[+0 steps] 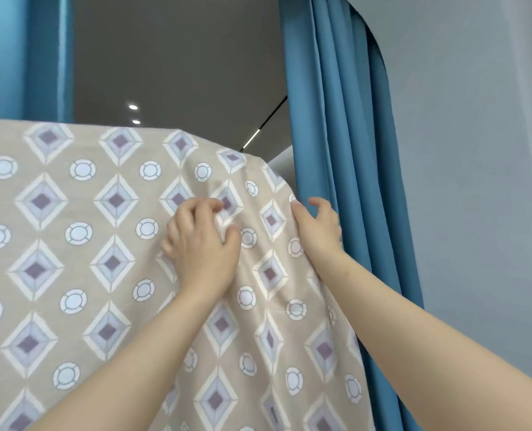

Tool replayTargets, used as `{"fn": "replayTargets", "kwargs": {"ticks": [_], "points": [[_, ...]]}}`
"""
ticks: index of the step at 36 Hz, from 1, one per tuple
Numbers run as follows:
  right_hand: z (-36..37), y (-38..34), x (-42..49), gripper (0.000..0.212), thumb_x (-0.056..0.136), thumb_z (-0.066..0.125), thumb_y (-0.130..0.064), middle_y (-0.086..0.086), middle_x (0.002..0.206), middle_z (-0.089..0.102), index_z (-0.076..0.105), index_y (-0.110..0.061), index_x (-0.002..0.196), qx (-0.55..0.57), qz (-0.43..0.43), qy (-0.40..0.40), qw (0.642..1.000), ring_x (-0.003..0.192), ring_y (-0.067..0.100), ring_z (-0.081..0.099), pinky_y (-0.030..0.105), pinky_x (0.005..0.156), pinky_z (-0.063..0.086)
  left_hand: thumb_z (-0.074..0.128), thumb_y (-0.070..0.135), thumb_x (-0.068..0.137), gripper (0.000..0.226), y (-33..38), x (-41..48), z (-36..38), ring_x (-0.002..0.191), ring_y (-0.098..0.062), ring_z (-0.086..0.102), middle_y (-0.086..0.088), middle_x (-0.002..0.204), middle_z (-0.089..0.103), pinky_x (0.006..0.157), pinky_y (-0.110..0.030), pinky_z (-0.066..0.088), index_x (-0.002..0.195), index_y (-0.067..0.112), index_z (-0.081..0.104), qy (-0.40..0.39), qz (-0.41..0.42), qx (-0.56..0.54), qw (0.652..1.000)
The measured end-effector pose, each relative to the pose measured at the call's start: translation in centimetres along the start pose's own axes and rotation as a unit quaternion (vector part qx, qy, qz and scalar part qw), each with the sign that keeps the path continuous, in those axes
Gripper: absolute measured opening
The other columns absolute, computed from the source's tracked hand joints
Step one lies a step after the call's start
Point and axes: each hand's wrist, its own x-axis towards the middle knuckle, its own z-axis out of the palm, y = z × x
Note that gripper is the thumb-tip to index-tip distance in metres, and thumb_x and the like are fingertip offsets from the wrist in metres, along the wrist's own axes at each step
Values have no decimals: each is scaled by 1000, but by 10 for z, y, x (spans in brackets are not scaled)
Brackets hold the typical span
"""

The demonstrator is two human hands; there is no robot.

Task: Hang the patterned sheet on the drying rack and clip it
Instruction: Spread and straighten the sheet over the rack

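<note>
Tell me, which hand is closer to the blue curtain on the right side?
Right. The right hand grips the patterned sheet's edge, just beside the blue curtain. The left hand pinches a fold farther in on the sheet, away from the curtain.

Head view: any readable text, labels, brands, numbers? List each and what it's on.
None readable. The patterned sheet carries only diamond and circle motifs, no lettering. The blue curtain, wall and ceiling bear no text. No tag shows where the left hand and right hand grip the sheet.
</note>
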Motion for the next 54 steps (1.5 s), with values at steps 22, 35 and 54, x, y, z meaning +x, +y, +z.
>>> {"fn": "replayTargets", "kwargs": {"ticks": [22,35,54], "points": [[6,-68,54,17,97,33,-14,-5,96,51,49,-16,92,52,-150,78,984,89,13,47,23,75,34,26,25,99,33,51,155,-27,99,-28,49,-2,101,60,109,-60,7,101,19,58,-162,125,306,930],[-32,-69,68,24,98,31,-12,-4,95,49,54,-7,107,48,-131,151,979,88,14,45,23,75,33,28,21,99,30,86,156,17,87,-21,47,2,88,57,104,-41,18,91,24,56,-80,158,166,970],[-38,3,37,14,87,61,-17,5,75,61,57,-12,74,-14,-50,-136,989,63,18,58,21,58,47,38,33,95,28,49,102,7,126,-20,40,4,123,56,111,-48,9,117,28,54,-130,309,262,905]]}}
